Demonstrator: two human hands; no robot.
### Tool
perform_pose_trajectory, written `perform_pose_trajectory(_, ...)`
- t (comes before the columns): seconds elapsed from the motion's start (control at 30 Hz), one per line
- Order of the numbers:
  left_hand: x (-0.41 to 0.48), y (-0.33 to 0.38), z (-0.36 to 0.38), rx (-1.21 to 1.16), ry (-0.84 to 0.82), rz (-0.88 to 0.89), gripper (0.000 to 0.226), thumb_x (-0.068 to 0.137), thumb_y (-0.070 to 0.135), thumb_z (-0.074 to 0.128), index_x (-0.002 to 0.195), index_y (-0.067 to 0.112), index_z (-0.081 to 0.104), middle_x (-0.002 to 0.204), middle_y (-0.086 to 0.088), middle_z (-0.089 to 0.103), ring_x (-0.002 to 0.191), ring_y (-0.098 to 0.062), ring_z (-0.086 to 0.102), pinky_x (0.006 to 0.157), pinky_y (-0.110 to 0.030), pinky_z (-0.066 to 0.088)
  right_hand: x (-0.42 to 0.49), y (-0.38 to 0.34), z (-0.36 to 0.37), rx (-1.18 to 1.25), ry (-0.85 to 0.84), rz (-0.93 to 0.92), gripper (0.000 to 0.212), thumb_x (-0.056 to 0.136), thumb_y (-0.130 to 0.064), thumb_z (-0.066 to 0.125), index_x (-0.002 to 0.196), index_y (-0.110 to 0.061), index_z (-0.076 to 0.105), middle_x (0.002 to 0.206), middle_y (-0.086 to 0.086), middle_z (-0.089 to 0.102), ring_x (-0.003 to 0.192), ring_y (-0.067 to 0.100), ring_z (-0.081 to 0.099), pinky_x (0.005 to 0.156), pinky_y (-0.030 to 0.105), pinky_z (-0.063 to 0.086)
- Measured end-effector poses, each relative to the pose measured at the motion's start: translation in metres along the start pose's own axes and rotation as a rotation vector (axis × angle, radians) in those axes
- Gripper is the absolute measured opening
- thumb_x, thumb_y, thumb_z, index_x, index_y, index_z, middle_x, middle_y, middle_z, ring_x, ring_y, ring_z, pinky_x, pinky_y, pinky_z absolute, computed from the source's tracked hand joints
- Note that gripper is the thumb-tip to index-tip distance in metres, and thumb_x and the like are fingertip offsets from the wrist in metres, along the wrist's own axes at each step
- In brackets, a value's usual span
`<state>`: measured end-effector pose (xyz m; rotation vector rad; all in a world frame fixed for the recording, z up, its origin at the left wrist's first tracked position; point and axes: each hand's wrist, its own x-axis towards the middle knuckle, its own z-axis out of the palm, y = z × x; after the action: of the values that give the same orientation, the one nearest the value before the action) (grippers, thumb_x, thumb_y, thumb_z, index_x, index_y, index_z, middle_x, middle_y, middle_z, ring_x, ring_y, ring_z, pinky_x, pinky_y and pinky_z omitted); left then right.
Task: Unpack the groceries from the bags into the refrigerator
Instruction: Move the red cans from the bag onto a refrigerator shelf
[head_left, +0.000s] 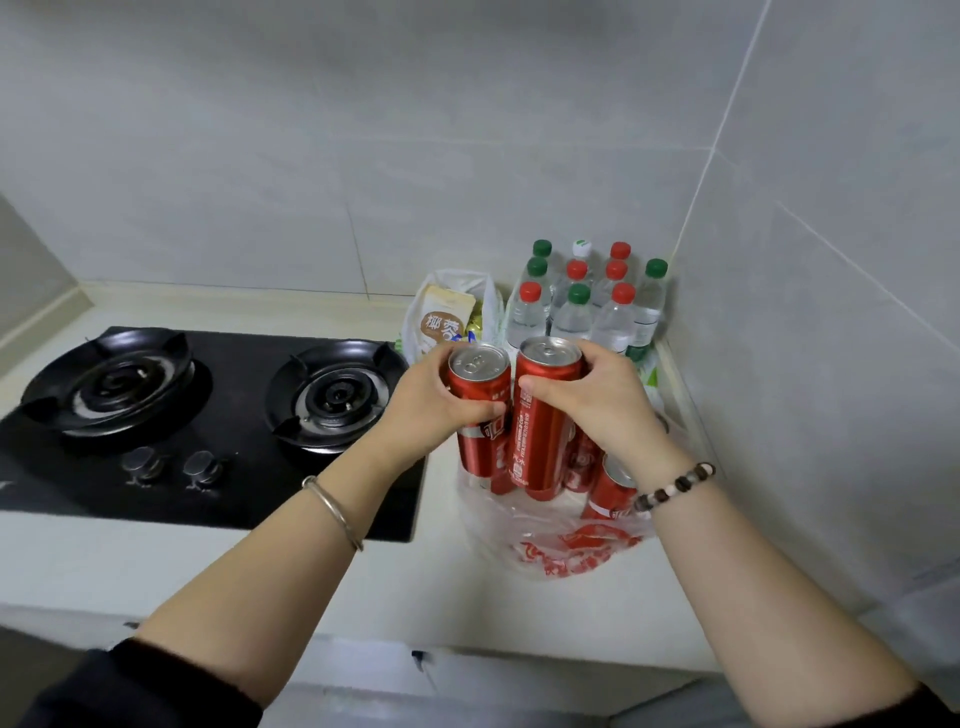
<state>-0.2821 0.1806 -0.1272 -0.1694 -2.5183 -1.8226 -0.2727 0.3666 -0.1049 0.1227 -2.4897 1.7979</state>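
Dark sleeves are seen at the bottom edge, with both forearms stretched forward over a pale counter (208, 577). A thin metal bangle (332, 512) is worn on the left wrist and a bead bracelet (675, 486) on the right.

A clear plastic bag (545, 551) with red print lies on the counter, its mouth open upward. More red cans (610, 491) are seen inside it, below the right wrist.

Two red cans are held upright side by side at the mouth of the bag, nearly touching. The left can (480, 389) is gripped by the left hand (431, 402): the thumb is laid across its near face and the fingers are curled round its left and far side. The right can (545, 415) is gripped near its top by the right hand (602, 400), with the thumb pressed on the near face and the fingers wrapped round the far side. Whether the cans' lower ends rest on anything cannot be told.

A black two-burner hob (218, 410) is set into the counter to the left. Behind the cans a second bag (457, 283) holds a carton (444, 317), and capped water bottles (582, 306) are packed into the tiled corner.
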Motion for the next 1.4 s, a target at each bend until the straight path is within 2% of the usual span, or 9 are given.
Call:
perform_pose_trajectory(0.2,-0.039,-0.006,-0.038,-0.159,0.231,-0.044,0.053,0.068,0.009,0.081,0.111,0.027,0.056,0.103,0.008,0.068,0.091,-0.003,0.066,0.072,-0.018,0.053,0.003,-0.018,0.048,0.097,-0.176,-0.077,0.024,0.07,-0.024,0.08,0.089,-0.032,0.068,0.085,-0.015,0.072,0.08,-0.003,0.066,0.071,0.017,0.05)
perform_pose_trajectory(0.3,-0.07,-0.014,-0.061,-0.208,0.369,-0.072,0.049,0.069,0.008,0.081,0.111,0.024,0.061,0.102,0.003,0.07,0.093,-0.009,0.067,0.076,-0.023,0.053,-0.002,-0.027,0.079,0.12,-0.289,-0.137,0.028,0.07,-0.023,0.081,0.095,-0.028,0.069,0.088,-0.012,0.072,0.081,-0.002,0.066,0.072,0.018,0.05)
perform_pose_trajectory(0.47,-0.147,-0.019,-0.097,-0.213,0.646,-0.13,0.044,0.07,0.005,0.079,0.106,0.024,0.064,0.095,0.006,0.073,0.088,-0.007,0.068,0.069,-0.018,0.052,-0.03,-0.047,0.142,0.132,-0.531,-0.266,0.033,0.07,-0.026,0.081,0.1,-0.032,0.067,0.093,-0.016,0.071,0.087,-0.003,0.065,0.077,0.019,0.052)
perform_pose_trajectory(0.63,-0.25,-0.013,-0.129,-0.144,0.933,-0.205,0.043,0.066,0.015,0.08,0.104,0.028,0.064,0.095,0.007,0.073,0.09,-0.007,0.068,0.077,-0.024,0.054,-0.088,-0.078,0.21,0.218,-0.844,-0.334,0.035,0.071,-0.018,0.079,0.103,-0.028,0.067,0.096,-0.014,0.071,0.09,-0.002,0.065,0.078,0.016,0.05)
perform_pose_trajectory(0.9,-0.449,0.019,-0.156,-0.04,1.353,-0.281,0.039,0.072,0.008,0.077,0.103,0.027,0.063,0.096,0.007,0.071,0.088,-0.005,0.068,0.073,-0.019,0.052,-0.25,-0.14,0.301,0.353,-1.296,-0.403,0.038,0.072,-0.017,0.079,0.107,-0.02,0.066,0.099,-0.007,0.071,0.093,0.005,0.067,0.08,0.024,0.053)
perform_pose_trajectory(1.0,-0.53,0.029,-0.149,-0.033,1.5,-0.292,0.038,0.072,0.004,0.076,0.1,0.028,0.064,0.094,0.007,0.072,0.088,-0.007,0.068,0.072,-0.02,0.052,-0.327,-0.156,0.324,0.363,-1.455,-0.419,0.036,0.072,-0.018,0.08,0.105,-0.021,0.066,0.097,-0.008,0.072,0.09,0.003,0.067,0.076,0.019,0.052)
perform_pose_trajectory(1.13,-0.633,0.039,-0.126,-0.03,1.693,-0.321,0.039,0.072,0.004,0.076,0.101,0.027,0.065,0.095,0.005,0.073,0.092,-0.012,0.068,0.078,-0.026,0.053,-0.433,-0.165,0.339,0.359,-1.667,-0.449,0.034,0.072,-0.017,0.079,0.102,-0.023,0.066,0.094,-0.01,0.071,0.086,0.001,0.067,0.071,0.015,0.052)
perform_pose_trajectory(1.23,-0.697,0.046,-0.099,-0.031,1.823,-0.334,0.04,0.074,0.0,0.074,0.105,0.023,0.065,0.097,0.003,0.073,0.092,-0.012,0.068,0.076,-0.024,0.053,-0.503,-0.166,0.341,0.368,-1.808,-0.468,0.031,0.072,-0.012,0.079,0.093,-0.029,0.064,0.089,-0.012,0.071,0.082,-0.002,0.067,0.067,0.012,0.05)
perform_pose_trajectory(1.4,-0.778,0.056,-0.043,-0.035,2.05,-0.379,0.04,0.073,-0.003,0.073,0.107,0.018,0.065,0.097,0.004,0.073,0.094,-0.014,0.068,0.076,-0.021,0.052,-0.6,-0.158,0.332,0.333,-2.058,-0.53,0.035,0.072,-0.012,0.079,0.102,-0.023,0.066,0.095,-0.009,0.072,0.088,0.002,0.067,0.073,0.018,0.052)
